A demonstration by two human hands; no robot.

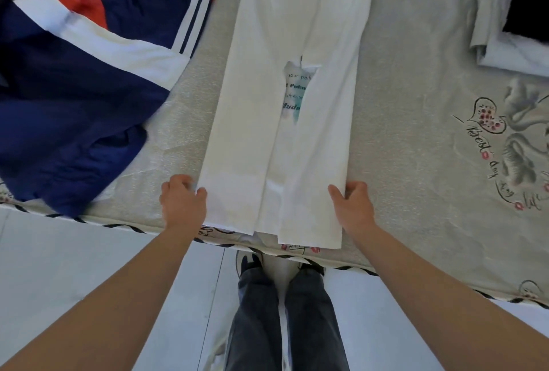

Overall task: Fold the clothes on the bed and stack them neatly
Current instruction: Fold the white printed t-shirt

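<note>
A white shirt, folded lengthwise into a long strip, is laid down the middle of the bed, its near corners pinched by the curled fingers of the left hand and right hand, with navy clothes heaped far left and a folded stack far right.

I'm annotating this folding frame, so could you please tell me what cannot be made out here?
Head view:
- White T-shirt: its print is mostly covered by the folded-in sides.
- Left hand, right hand: fingertips hidden under the shirt's edges.
- Folded stack: cut off by the right edge.
- Navy garment: cut off by the left edge.
</note>
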